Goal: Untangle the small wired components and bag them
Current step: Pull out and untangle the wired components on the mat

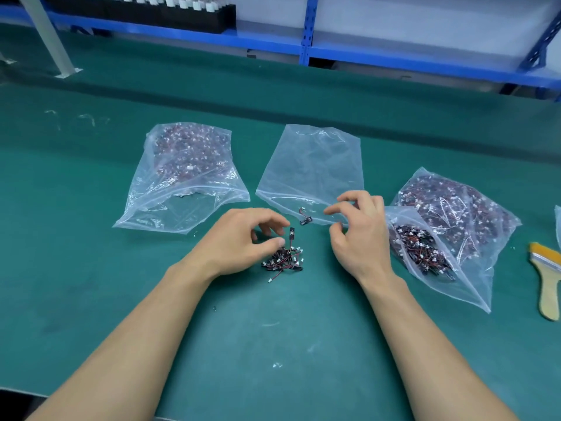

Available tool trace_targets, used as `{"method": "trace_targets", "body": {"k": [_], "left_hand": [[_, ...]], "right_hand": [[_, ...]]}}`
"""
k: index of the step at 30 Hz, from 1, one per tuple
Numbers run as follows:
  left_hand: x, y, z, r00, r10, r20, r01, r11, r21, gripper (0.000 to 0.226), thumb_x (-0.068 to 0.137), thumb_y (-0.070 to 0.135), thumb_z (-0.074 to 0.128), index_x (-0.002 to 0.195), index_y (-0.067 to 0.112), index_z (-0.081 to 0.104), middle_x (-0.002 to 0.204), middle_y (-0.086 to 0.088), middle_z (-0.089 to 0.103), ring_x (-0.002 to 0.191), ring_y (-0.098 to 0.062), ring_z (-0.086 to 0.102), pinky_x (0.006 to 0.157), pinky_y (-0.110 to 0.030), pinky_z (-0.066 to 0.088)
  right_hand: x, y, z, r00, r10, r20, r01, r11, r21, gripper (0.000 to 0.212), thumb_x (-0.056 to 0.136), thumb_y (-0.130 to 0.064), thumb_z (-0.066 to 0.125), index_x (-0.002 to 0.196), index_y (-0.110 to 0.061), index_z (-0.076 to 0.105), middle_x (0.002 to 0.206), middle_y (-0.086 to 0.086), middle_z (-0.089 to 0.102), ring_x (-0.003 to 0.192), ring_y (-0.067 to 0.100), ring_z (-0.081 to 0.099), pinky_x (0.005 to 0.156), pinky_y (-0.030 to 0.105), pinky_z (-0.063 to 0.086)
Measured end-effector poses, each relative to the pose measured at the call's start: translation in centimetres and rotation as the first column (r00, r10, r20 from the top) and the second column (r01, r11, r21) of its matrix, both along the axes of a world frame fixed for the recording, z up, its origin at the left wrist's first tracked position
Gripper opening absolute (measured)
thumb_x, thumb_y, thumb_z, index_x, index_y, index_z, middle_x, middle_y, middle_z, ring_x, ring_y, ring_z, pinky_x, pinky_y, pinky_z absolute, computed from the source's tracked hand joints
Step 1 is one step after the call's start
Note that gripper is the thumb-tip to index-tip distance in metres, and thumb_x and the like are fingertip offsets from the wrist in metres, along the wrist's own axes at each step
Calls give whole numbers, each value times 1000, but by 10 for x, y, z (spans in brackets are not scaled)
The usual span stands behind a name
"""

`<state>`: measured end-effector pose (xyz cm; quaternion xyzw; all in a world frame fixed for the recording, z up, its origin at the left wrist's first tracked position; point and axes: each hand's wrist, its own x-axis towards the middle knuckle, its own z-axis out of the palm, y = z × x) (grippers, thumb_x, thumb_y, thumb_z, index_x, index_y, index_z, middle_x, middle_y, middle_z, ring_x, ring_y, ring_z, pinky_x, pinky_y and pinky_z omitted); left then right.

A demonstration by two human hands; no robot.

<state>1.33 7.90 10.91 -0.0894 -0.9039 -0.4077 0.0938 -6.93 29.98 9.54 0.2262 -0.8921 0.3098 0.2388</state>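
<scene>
A small tangled pile of black wired components (pixel 283 261) with red wires and white plugs lies on the green table. My left hand (pixel 243 238) hovers over the pile's left side, fingers loosely curled and thumb tip touching the top of the pile. One component (pixel 292 232) stands upright just beside that thumb. My right hand (pixel 361 235) is over the mouth of the middle clear bag (pixel 312 165), with thumb and forefinger apart and nothing between them. A single component (pixel 305 219) lies just inside that bag's mouth.
A clear bag full of components (pixel 188 156) lies at the left, and another full one (pixel 455 214) at the right beside my right hand. A yellow-bristled brush (pixel 548 278) lies at the far right. Blue shelving (pixel 306 47) runs along the back.
</scene>
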Motion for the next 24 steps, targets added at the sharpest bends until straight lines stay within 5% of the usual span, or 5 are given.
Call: {"method": "trace_targets", "body": {"k": [3,7,14,19,24], "left_hand": [[-4,2,-3,999,31,-14,-32,995,-96,23,87,20,72,109,29,72,97,19,69,87,-6,60,78,-25,47],[-6,-1,-6,1000,8,-8,-10,988,-151,27,90,20,68,115,31,72,97,16,65,92,-6,52,87,-27,45],[-5,0,-6,998,-51,22,53,991,-123,17,90,37,71,106,37,74,85,19,62,87,-1,49,79,-21,39],[-2,-1,-5,992,-107,73,118,976,-182,24,75,51,81,94,37,75,75,19,66,84,-3,52,70,-18,36],[2,-1,-4,974,-154,165,169,982,-81,31,69,63,76,81,35,77,69,16,69,72,-9,59,61,-23,41]], "right_hand": [[2,-9,1,995,89,-42,-83,990,111,25,82,-1,65,99,-15,77,103,2,62,97,28,49,80,38,46],[3,-21,-5,987,119,109,-148,936,320,26,96,-20,63,120,-22,73,114,1,60,106,30,46,86,44,45],[1,-21,-9,972,157,174,-192,959,210,12,97,-21,64,103,-16,73,101,-1,61,102,23,47,88,36,43],[4,-15,-6,951,222,213,-263,947,185,8,93,-18,67,98,-17,73,96,-7,59,99,16,46,88,31,42],[12,-7,-3,946,247,210,-282,946,158,5,88,-17,70,91,-20,72,91,-9,61,93,15,47,84,33,44]]}}
